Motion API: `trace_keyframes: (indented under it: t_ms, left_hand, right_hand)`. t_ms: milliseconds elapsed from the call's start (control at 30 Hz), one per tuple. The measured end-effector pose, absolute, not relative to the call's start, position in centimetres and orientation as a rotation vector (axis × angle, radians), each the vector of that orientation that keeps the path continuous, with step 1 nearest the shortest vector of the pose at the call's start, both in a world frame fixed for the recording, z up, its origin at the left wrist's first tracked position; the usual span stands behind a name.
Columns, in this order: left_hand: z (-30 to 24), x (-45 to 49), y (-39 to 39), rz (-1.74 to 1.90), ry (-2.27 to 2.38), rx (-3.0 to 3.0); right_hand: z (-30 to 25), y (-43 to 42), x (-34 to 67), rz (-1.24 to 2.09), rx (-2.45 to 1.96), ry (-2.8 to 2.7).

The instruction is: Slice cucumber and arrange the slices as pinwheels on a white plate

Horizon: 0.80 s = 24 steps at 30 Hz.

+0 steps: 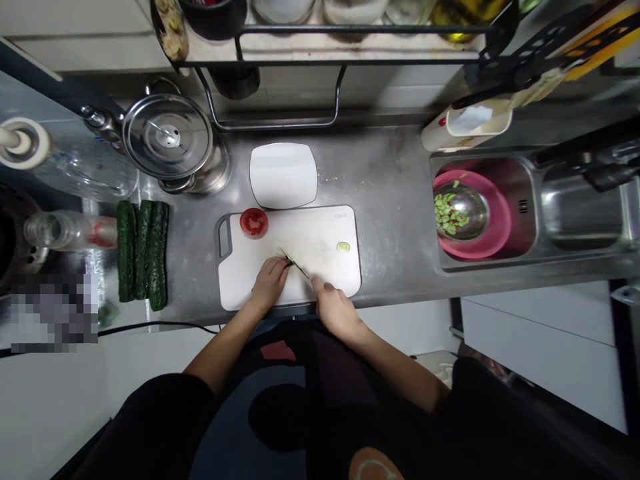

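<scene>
A white cutting board (320, 233) lies on the steel counter in front of me. My left hand (270, 281) rests on the board's near part with fingers curled over something small and dark green that I cannot make out. My right hand (336, 308) grips the handle of a knife (296, 264); its blade points up-left toward my left fingertips. A halved tomato (254, 222) sits cut side up at the board's far left corner. A small pale green slice (343, 247) lies near the board's right edge.
Three cucumbers (143, 253) lie left of the board. A white plate (283, 175) sits behind it, beside a steel lidded pot (170, 141). In the sink at right, a pink basin (487, 223) holds a steel bowl of green pieces (454, 213). Bottles stand far left.
</scene>
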<state>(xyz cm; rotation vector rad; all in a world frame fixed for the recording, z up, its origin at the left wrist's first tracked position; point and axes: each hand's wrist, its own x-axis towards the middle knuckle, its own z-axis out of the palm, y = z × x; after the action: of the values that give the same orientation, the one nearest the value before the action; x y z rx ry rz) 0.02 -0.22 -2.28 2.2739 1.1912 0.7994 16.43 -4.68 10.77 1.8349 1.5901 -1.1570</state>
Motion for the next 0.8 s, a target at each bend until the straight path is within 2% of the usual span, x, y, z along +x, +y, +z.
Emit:
trace_keyframes:
  t_ms: [800]
  left_hand:
    - [-2.6,0.0,-0.3,0.728,1.228,2.244]
  right_hand:
    - [10.3,-3.8,16.3,-1.217,1.82,1.599]
